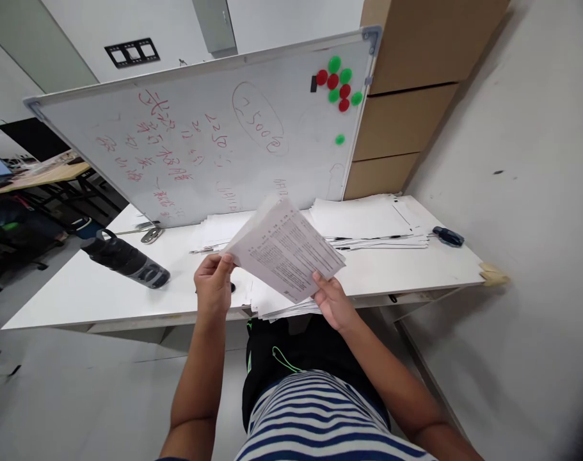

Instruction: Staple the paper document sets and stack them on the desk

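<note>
Printed sheets of paper point(291, 250) are held up at a tilt above the desk's front edge, text side toward me. My left hand point(214, 278) pinches their left corner between thumb and fingers. At the lower right corner, my right hand point(333, 299) grips them with the thumb on top and the fingers hidden underneath. How many sheets are held I cannot tell. Below them, a stack of paper point(284, 312) lies at the desk's front edge, partly covered by the held sheets.
On the white desk point(190, 256) stand a dark bottle point(128, 259) at left and paper piles point(363, 219) at the back. A dark blue object point(448, 236) lies at right. Behind rise a whiteboard point(199, 147) with magnets and stacked cardboard boxes point(406, 121). A wall point(526, 192) closes the right side.
</note>
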Demonstrator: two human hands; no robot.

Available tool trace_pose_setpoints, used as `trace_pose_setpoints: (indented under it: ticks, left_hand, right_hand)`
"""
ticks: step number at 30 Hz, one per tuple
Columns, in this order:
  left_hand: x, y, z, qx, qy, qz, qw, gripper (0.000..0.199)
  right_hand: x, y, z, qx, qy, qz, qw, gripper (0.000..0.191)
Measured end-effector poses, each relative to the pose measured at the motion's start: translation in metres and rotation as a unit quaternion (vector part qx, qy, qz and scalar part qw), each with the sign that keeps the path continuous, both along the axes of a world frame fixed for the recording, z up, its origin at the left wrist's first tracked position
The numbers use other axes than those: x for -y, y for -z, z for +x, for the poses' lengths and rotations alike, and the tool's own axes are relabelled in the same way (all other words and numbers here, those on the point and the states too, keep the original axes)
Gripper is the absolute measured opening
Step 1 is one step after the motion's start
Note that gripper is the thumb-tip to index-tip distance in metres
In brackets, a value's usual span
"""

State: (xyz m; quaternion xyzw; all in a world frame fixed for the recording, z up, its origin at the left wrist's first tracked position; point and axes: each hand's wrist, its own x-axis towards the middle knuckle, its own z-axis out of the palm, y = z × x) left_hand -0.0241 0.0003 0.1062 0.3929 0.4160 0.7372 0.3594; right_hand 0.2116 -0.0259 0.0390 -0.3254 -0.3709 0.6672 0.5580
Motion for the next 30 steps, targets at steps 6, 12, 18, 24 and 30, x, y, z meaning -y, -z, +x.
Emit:
trace_pose_setpoints:
  ticks: [6,12,18,24,30]
  left_hand:
    - [0.019,0.039,-0.019,0.009,0.12,-0.093,0.988,0.039]
    - [0.006,0.047,-0.034,-0.123,0.201,-0.157,0.959,0.051]
    - [0.005,0.079,0.0,-0.193,0.158,-0.218,0.943,0.052]
    - [0.008,0.082,0.007,-0.254,0.128,-0.162,0.945,0.033]
    - [0.005,0.086,0.005,-0.237,0.134,-0.191,0.943,0.035]
  right_hand:
    - [-0.017,-0.014,0.012,0.194,0.112,0.042,0.974,0.044]
    - [-0.034,-0.021,0.019,0.283,0.125,0.113,0.944,0.038]
    - [-0.04,0.024,0.014,0.246,0.046,0.079,0.965,0.042]
    - [-0.039,0.044,0.017,0.215,0.06,0.071,0.972,0.05]
    - [-0.034,0.051,0.019,0.273,0.053,0.068,0.958,0.045]
